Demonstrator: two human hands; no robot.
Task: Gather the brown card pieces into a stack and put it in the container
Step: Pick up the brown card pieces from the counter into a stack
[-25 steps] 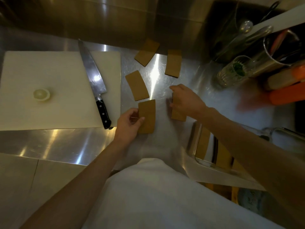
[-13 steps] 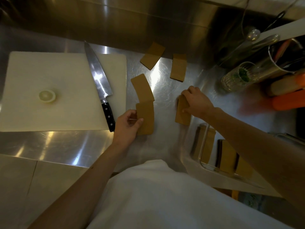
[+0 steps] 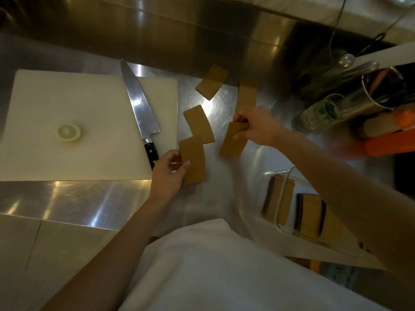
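Note:
Brown card pieces lie scattered on a steel counter. My left hand (image 3: pixel 168 173) grips one card (image 3: pixel 194 161) by its left edge, its top corner overlapping a loose card (image 3: pixel 197 123). My right hand (image 3: pixel 256 125) pinches the top end of another card (image 3: pixel 232 142), which hangs tilted over the counter. Two more loose cards lie farther back, one (image 3: pixel 212 81) at the centre and one (image 3: pixel 247 95) just beyond my right hand. A clear container (image 3: pixel 285 194) at the lower right holds several upright cards; my right forearm hides part of it.
A white cutting board (image 3: pixel 67 122) with a chef's knife (image 3: pixel 139 108) and an onion slice (image 3: pixel 68 132) lies to the left. A glass (image 3: pixel 321 112), a metal utensil pot (image 3: pixel 379 93) and orange items (image 3: pixel 390 142) stand at the right. A steel backsplash runs behind.
My right hand has lifted its card off the counter and carried it up and back, toward the far card. My left hand keeps its card at the same spot.

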